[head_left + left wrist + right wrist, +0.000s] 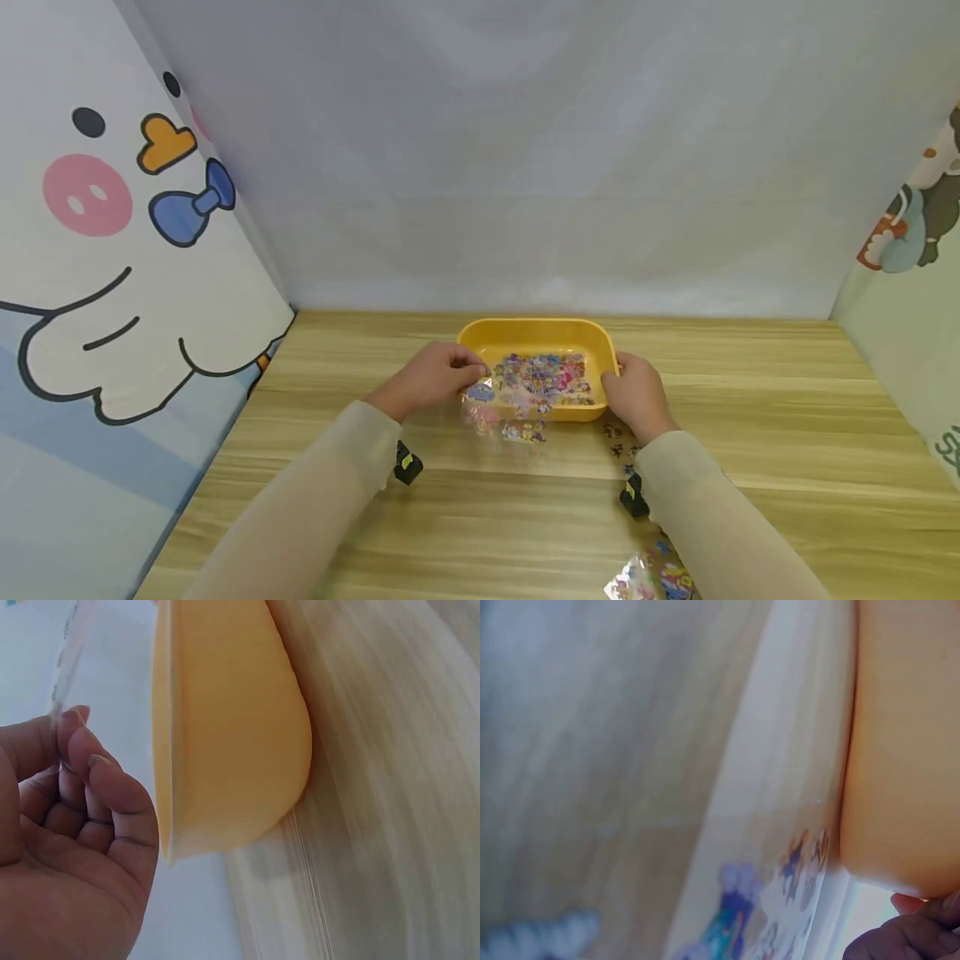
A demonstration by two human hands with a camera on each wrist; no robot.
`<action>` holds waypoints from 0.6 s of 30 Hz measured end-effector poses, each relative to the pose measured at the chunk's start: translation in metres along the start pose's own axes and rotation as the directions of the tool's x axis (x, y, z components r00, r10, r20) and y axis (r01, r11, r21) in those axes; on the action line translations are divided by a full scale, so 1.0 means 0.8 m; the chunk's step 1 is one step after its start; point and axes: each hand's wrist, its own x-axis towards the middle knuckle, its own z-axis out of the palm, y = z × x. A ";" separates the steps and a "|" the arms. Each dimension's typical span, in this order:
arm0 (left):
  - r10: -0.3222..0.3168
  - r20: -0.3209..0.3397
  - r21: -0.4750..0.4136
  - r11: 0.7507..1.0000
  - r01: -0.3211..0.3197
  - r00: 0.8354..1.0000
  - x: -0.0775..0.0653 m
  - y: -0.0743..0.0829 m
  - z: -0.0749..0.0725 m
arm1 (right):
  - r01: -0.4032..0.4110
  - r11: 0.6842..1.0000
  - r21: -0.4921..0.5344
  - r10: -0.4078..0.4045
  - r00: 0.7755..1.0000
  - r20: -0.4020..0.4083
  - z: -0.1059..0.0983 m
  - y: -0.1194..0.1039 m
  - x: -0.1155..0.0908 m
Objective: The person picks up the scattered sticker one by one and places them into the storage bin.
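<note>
Clear sticker sheet [487, 421]: pinched at its corner, at the tray's 9 o'clock, sagging over the near rim between about 6 and 8 (12 being the wall side). See-through and glossy, so where it ends and the tray's contents begin is hard to tell.

Yellow tray [536, 324] next: on the bench, middle of the head view; whether its base sits fully flat, can't tell. Printed stickers [542, 372] spread over its floor, densest around the centre.

Left hand [438, 379]: at 9 o'clock, thumb and index pinching the sheet's edge, other fingers curled in, a gap to the tray wall in the left wrist view. Right hand [637, 396]: at 3 to 4 o'clock, gripping the tray's rim end.

To do this well, I'd judge: lift the sheet high enough that its loose lower edge clears the 6 o'clock rim, then swing it toward the tray's centre and lay it flat (thin film probably folds or clings if dragged). Light pinch, edge only, or it may crease. The right hand should simply steady the rim, no tipping.

Further out: a printed strip [617, 440] at 4 o'clock, by the right wrist, and loose sheets [651, 579] at 5 o'clock, partly under the sleeve [720, 508]. That forearm could snag them, so lift it before moving.

Bench [772, 400] runs out to 3 o'clock.
</note>
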 end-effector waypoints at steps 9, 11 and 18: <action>-0.036 -0.035 0.001 0.999 0.036 0.999 0.022 -0.004 -0.018 | -0.003 1.000 0.005 0.003 1.000 0.004 -0.001 0.001 0.001; -0.046 -0.053 -0.002 0.999 0.046 0.998 0.027 -0.001 -0.020 | -0.005 1.000 0.008 0.005 1.000 0.002 -0.001 0.000 0.000; -0.069 -0.100 -0.048 0.997 0.065 0.993 0.043 0.004 -0.021 | -0.006 1.000 0.011 0.006 1.000 0.002 -0.001 -0.002 -0.001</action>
